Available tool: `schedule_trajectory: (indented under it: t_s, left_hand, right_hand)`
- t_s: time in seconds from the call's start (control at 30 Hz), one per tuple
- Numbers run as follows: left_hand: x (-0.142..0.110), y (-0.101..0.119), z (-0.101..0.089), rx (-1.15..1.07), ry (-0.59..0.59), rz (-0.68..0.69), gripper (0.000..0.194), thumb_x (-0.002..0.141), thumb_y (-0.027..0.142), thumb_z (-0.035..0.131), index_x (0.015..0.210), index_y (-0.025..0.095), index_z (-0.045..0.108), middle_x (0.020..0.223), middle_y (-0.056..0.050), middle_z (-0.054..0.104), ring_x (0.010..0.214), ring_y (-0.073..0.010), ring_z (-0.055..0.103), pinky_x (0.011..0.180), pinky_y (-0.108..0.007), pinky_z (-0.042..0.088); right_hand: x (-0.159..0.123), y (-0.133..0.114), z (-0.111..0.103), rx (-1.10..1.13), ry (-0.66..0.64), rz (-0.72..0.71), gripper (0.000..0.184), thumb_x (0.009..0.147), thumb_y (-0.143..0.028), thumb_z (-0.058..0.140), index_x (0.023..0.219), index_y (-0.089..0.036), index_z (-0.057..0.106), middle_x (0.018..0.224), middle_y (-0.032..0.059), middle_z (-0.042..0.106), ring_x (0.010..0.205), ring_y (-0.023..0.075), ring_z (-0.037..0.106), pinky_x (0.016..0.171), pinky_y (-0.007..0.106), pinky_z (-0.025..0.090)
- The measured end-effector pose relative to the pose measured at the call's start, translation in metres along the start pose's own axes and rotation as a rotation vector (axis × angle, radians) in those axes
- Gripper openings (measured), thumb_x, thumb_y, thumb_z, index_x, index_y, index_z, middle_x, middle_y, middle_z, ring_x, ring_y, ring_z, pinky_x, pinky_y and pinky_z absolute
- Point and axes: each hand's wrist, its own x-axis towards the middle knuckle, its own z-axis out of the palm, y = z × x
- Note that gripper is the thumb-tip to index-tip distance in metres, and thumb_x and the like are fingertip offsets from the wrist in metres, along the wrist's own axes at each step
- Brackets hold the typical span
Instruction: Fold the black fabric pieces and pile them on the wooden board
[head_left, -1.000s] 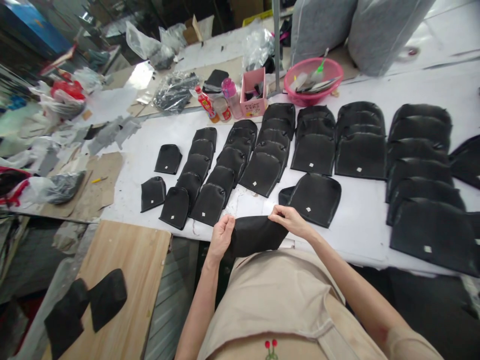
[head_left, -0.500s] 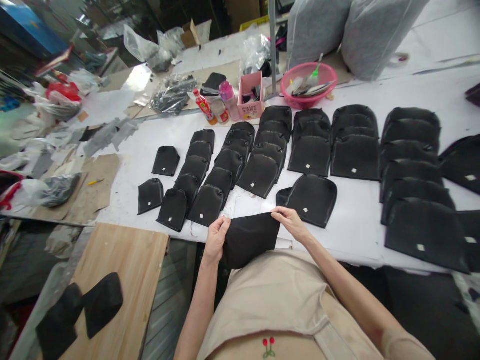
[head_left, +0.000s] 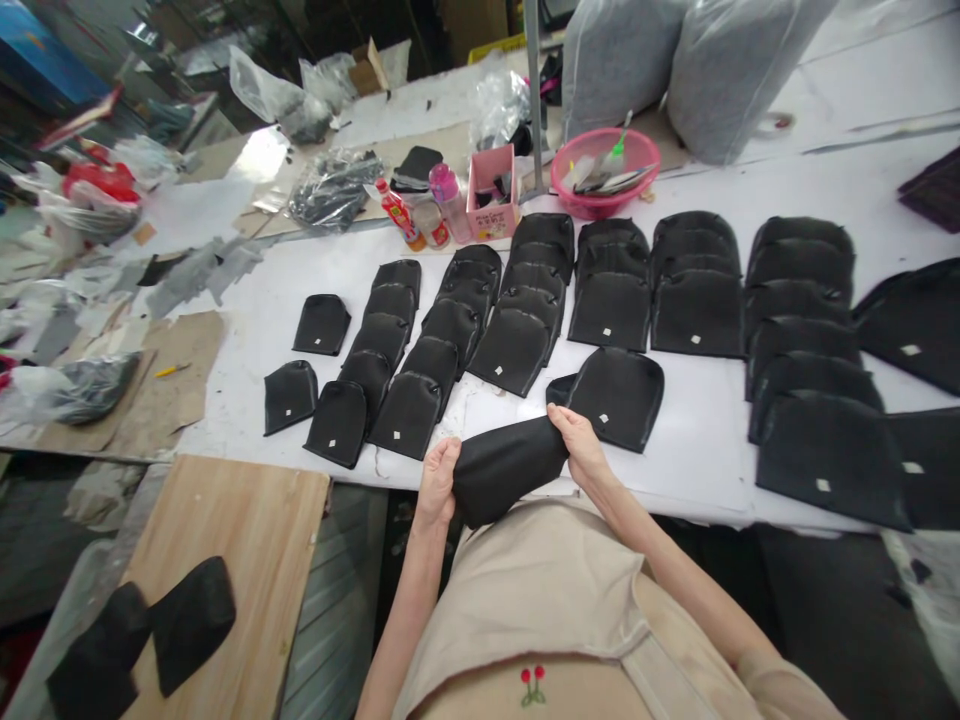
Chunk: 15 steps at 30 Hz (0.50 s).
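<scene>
A black fabric piece [head_left: 510,465] is stretched between my two hands, just in front of my beige apron [head_left: 555,580]. My left hand [head_left: 439,480] pinches its left corner with thumb and fingers. At the upper right corner, my right hand [head_left: 581,440] grips it the same way. Right behind my right hand a larger black piece with a small white label [head_left: 619,400] lies on the white table [head_left: 705,420], over another dark piece. Overlapping rows of similar black pieces [head_left: 416,400] spread across the table beyond my hands.
On a wooden board [head_left: 247,560] at lower left lie several black pieces [head_left: 195,620]. Along the back stand a pink basket [head_left: 559,195] with tools, a pink box [head_left: 491,220], a red-labelled bottle [head_left: 397,215] and a metal pole [head_left: 534,100]. Grey wrapped bundles [head_left: 727,80] stand behind.
The black piece stays in both hands; its right end has been raised and its lower edge has shifted. The view has turned slightly right, so the table's things appear farther left.
</scene>
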Motion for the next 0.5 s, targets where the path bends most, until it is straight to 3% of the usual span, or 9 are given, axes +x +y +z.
schedule_trajectory:
  t_s: [0.1,0.23,0.3,0.37,0.5]
  left_hand:
    - [0.008,-0.003,-0.008,0.141,-0.006,0.044,0.042,0.076,0.055,0.067,0.07,0.017,0.052,0.063,0.003,0.053,0.059,-0.0104,0.048,0.059,-0.023,0.039]
    - [0.015,0.009,-0.012,0.752,-0.076,0.256,0.045,0.089,0.055,0.051,0.063,0.018,0.051,0.061,0.002,0.05,0.061,-0.0127,0.047,0.063,-0.025,0.036]
    - [0.014,0.017,-0.001,1.012,-0.148,0.405,0.038,0.091,0.049,0.052,0.07,0.018,0.057,0.07,0.0,0.057,0.07,-0.0147,0.051,0.069,-0.026,0.036]
    - [0.013,0.022,0.019,1.107,-0.282,0.529,0.032,0.091,0.046,0.054,0.076,0.019,0.059,0.078,-0.002,0.06,0.077,-0.0158,0.054,0.073,-0.026,0.036]
    - [0.022,0.022,0.045,1.087,-0.391,0.524,0.042,0.094,0.045,0.049,0.063,0.018,0.049,0.058,0.003,0.045,0.058,-0.0115,0.04,0.061,-0.025,0.03]
  right_hand:
    - [0.002,-0.002,-0.001,-0.1,-0.01,-0.067,0.054,0.068,-0.067,0.07,0.059,-0.021,0.044,0.053,-0.0054,0.043,0.051,0.0111,0.035,0.049,0.025,0.029]
    - [0.006,-0.005,0.001,-0.385,-0.008,-0.313,0.054,0.081,-0.065,0.057,0.057,-0.021,0.033,0.055,-0.0059,0.028,0.053,0.0102,0.027,0.051,0.025,0.023]
    - [0.006,-0.006,0.008,-0.554,-0.027,-0.417,0.054,0.085,-0.063,0.05,0.056,-0.022,0.03,0.056,-0.0055,0.025,0.054,0.0104,0.027,0.052,0.026,0.022]
    - [0.004,-0.008,0.018,-0.703,-0.08,-0.479,0.053,0.088,-0.06,0.046,0.056,-0.021,0.03,0.054,-0.0054,0.025,0.053,0.0106,0.028,0.053,0.026,0.022]
    - [0.004,-0.015,0.03,-0.862,-0.085,-0.564,0.049,0.09,-0.053,0.047,0.055,-0.021,0.034,0.052,-0.0052,0.03,0.052,0.0109,0.03,0.056,0.027,0.023]
